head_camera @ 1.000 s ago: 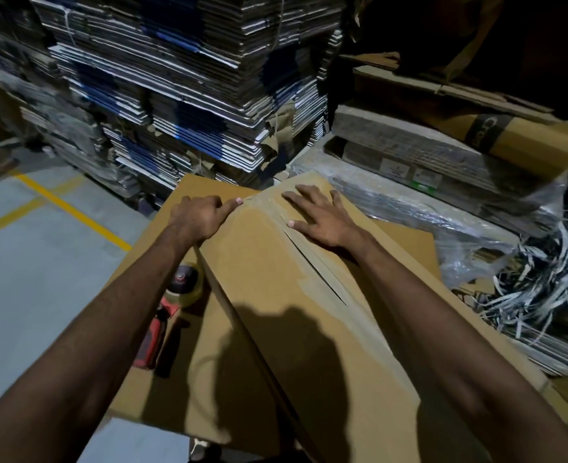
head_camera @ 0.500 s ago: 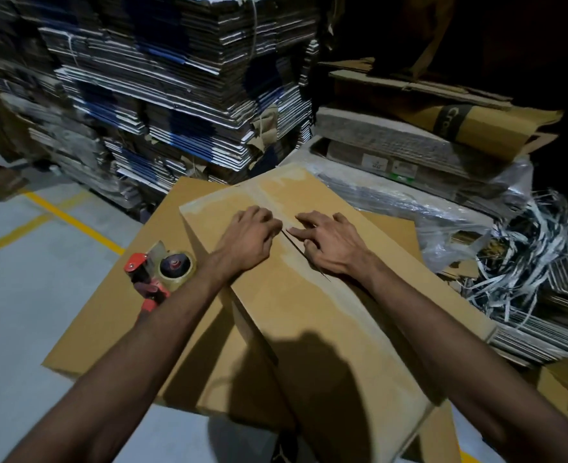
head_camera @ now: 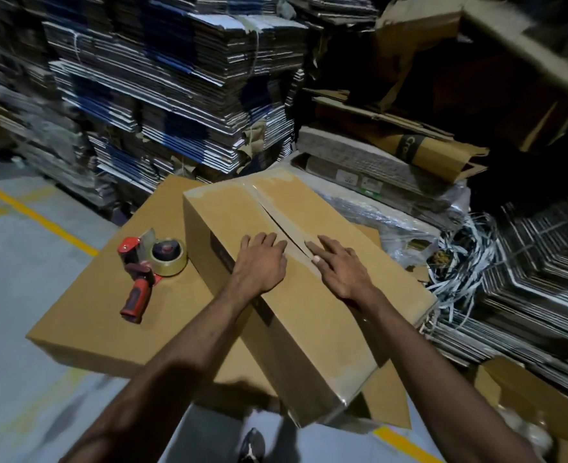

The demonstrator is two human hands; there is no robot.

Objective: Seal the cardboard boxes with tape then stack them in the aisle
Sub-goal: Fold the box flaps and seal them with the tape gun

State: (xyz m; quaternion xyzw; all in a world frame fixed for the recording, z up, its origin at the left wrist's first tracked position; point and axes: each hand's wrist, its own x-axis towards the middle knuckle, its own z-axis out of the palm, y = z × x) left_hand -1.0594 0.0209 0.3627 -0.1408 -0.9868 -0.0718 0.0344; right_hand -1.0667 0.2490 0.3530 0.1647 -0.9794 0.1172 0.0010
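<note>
The cardboard box (head_camera: 309, 295) is lying on top of a larger flat carton (head_camera: 102, 315), and the person is pressing the left hand (head_camera: 261, 264) and right hand (head_camera: 337, 269), fingers spread flat, on either side of the top seam (head_camera: 276, 222), which is gaping slightly under its tape. In the inspector's judgement, firm even pressure along the seam is needed so the flaps are meeting flush. The tape dispenser (head_camera: 149, 265) is lying just beside the box, within the left hand's reach.

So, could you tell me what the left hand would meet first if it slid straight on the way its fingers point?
Probably the open seam between the flaps of the cardboard box. The left hand lies flat on the top, fingertips almost at the gap, with the right hand across it.
</note>
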